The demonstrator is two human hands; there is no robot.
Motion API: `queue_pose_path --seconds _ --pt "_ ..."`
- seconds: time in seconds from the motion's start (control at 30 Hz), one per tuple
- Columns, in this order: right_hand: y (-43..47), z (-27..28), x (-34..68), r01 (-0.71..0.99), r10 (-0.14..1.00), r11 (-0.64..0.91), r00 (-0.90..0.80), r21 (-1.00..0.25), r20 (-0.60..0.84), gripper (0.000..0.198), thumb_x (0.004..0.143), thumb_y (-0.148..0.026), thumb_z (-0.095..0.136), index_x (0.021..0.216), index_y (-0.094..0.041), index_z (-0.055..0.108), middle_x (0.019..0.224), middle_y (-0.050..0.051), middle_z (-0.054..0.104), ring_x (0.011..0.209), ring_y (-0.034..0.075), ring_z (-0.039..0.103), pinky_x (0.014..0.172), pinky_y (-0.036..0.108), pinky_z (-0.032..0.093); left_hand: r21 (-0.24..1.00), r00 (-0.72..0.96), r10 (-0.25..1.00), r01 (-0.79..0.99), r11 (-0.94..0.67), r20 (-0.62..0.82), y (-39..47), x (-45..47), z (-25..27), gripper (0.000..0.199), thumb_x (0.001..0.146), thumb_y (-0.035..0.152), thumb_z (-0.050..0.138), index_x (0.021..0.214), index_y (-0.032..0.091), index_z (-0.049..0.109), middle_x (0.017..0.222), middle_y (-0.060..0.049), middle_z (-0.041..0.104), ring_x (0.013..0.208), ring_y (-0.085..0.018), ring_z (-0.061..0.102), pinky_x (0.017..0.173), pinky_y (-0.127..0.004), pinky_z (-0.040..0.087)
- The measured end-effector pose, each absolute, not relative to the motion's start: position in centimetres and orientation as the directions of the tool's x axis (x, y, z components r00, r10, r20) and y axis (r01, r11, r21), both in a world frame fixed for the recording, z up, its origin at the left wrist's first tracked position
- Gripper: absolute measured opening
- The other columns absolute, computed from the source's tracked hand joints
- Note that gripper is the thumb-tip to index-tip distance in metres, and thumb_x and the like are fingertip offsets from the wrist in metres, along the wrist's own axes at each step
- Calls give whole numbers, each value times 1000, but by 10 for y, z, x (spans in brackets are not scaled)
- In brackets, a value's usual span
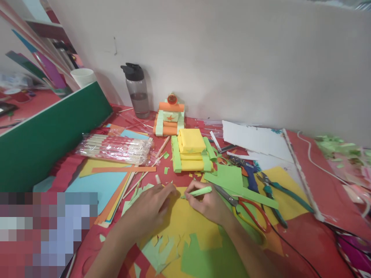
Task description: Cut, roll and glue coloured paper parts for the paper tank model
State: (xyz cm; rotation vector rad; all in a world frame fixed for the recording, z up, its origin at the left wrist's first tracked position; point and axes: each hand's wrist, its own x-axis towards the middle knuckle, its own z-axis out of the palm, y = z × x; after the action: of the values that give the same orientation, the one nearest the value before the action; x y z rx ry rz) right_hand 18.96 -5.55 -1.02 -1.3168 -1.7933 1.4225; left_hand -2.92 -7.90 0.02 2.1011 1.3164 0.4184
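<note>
My right hand [203,200] grips a light green pen [200,192], its lower tip at the sheet of yellow paper [185,220]. On the left part of that sheet rests my left hand [155,202], fingers curled in and partly hidden; whether anything is in them does not show. A small pale tip [157,178] sticks up just behind it. Beyond both hands stands a yellow and green paper model [191,148] of rolls and a box. Scissors [232,200] with red and yellow handles lie right of my right hand, close to green paper strips [243,189].
Behind are an orange and pale green paper model [169,117] and a water bottle [137,90]. At left lie wrapped sticks [116,148], blue paper [95,185] and a green board [52,116]. Pliers [269,197] and white foam board [255,139] lie at right. Paper scraps [159,251] lie in front.
</note>
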Motion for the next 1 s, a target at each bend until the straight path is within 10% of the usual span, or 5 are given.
queue_pose_path --seconds 1.0 --pt "-58 -7 187 370 867 -22 -455 -929 -201 16 89 -30 60 80 -19 67 66 -2 59 57 11 47 50 22 33 713 433 894 662 -229 -115 -74 -35 -5 34 85 4 37 105 26 53 100 -2 69 94 -22 64 77 -29 46"
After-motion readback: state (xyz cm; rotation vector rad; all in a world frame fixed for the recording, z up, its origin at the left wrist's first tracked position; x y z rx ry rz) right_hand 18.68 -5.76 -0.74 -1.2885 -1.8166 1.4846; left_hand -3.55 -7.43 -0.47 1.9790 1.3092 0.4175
